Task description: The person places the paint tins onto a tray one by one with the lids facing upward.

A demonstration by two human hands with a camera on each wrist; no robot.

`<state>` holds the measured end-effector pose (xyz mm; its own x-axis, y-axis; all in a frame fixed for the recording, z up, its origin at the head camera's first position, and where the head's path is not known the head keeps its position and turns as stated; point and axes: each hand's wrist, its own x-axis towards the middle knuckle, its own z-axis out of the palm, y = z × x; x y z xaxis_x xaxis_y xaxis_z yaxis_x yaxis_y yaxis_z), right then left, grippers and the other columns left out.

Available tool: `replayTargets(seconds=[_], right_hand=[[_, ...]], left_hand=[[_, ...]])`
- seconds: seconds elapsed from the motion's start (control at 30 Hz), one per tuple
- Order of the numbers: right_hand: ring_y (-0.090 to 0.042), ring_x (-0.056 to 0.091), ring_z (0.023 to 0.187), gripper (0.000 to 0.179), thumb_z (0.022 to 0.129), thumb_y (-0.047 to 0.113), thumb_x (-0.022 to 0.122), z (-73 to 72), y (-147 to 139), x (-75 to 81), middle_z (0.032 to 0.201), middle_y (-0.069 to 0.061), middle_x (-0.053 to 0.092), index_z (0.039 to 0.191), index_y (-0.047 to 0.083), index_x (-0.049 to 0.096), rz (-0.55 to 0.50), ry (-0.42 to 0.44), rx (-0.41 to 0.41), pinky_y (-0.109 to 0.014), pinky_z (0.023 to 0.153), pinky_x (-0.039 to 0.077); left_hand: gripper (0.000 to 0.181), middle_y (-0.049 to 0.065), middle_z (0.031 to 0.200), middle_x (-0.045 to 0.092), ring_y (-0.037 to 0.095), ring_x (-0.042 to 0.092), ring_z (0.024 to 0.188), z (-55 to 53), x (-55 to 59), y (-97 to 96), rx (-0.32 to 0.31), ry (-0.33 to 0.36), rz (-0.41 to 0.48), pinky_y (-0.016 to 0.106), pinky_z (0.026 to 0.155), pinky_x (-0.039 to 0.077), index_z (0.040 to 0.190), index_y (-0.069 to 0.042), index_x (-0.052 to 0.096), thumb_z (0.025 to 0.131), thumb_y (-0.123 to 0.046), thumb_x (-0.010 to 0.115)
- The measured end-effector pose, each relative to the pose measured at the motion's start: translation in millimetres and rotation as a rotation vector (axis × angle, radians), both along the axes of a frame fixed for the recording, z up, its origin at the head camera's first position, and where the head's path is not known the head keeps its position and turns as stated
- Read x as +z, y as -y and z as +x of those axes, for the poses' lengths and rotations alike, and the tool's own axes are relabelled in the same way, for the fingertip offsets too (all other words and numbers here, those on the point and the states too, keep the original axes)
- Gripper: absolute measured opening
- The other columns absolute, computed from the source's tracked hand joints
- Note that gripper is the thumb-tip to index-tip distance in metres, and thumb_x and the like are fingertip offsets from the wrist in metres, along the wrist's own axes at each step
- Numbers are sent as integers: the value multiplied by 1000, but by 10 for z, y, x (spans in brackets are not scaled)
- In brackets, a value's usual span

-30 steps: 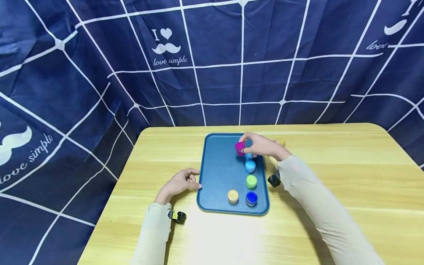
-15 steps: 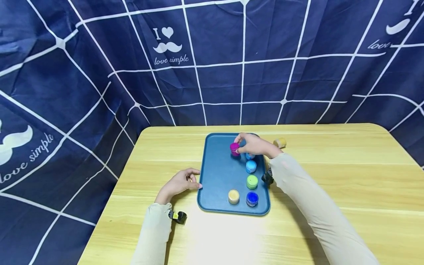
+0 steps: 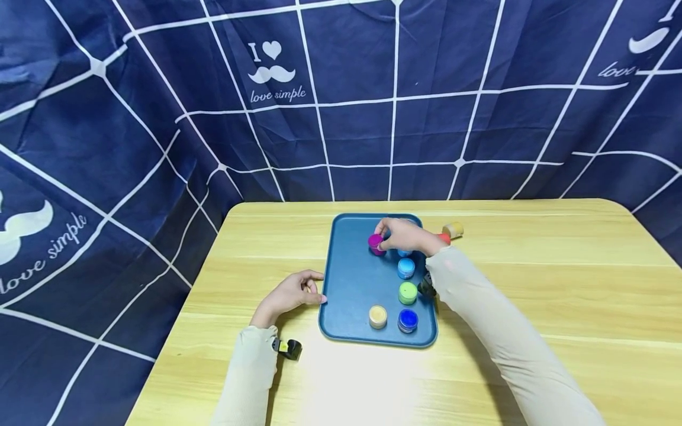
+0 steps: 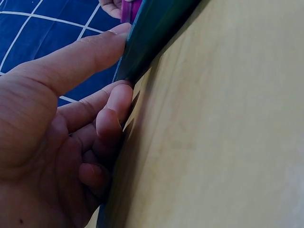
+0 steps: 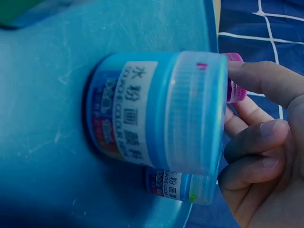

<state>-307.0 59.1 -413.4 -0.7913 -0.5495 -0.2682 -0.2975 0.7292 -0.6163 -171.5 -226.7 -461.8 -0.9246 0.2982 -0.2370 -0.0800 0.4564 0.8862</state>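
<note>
My right hand (image 3: 404,234) pinches a magenta paint jar (image 3: 376,244) between thumb and fingertips over the far part of the blue tray (image 3: 348,254). In the right wrist view, fingers partly cover this magenta jar (image 5: 235,78), while a light-blue paint jar (image 5: 142,109), labelled as gouache, looms in front. The left hand (image 3: 290,293) rests at the tray's left rim. Its thumb and index fingertips touch the rim, spread apart along it; the other fingers curl loosely in the left wrist view. Under the right hand, another light-blue jar (image 3: 405,252) is mostly hidden.
Down the tray's right side stand a light-blue jar (image 3: 406,268), a green jar (image 3: 408,292) and a dark-blue jar (image 3: 407,320). A cream-lidded jar (image 3: 378,316) stands beside the last. Beyond the right rim lie a yellow item (image 3: 454,229) and a red item (image 3: 444,238).
The right hand has carried the magenta jar leftward, then slightly nearer to me. A red item beyond the tray has come into view behind the wrist. The left hand stays at the rim.
</note>
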Motion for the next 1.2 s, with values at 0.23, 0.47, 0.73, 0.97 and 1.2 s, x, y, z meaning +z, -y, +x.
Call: replayTargets(seconds=[0.23,0.47,0.73,0.97,1.2], right_hand=[[-20,54,84,33,87,14,67,20,20,58,117,-16,60,116,5,54,31,-4,-6,-28,70,44],[-12,44,55,40,87,14,69,23,-14,80,119,-17,58,122,2,53,41,33,7,-24,54,40],[-11,47,54,37,89,19,67,46,-22,62,120,-18,60,121,4,56,55,-4,3,-24,54,41],[-11,47,52,34,90,18,66,55,-12,42,118,-17,63,120,3,57,68,-50,0,-24,52,40],[-17,60,67,45,89,23,68,68,-54,76,122,-19,63,127,4,56,95,-80,27,-30,64,48]], left_hand=[[58,2,81,54,15,46,71,-2,14,-6,5,5,-1,24,68,40,130,4,53,80,-13,77],[58,2,82,54,15,47,73,-12,40,-17,15,3,-13,27,71,39,131,3,52,81,-14,76],[57,2,82,55,15,47,72,-14,25,-16,10,-8,-17,26,71,39,130,3,52,81,-13,76],[57,2,82,55,15,47,72,-5,10,-14,4,1,-3,25,69,39,130,4,53,81,-14,76],[56,2,81,54,15,46,71,20,45,-27,8,2,-7,26,70,39,130,5,52,81,-11,75]])
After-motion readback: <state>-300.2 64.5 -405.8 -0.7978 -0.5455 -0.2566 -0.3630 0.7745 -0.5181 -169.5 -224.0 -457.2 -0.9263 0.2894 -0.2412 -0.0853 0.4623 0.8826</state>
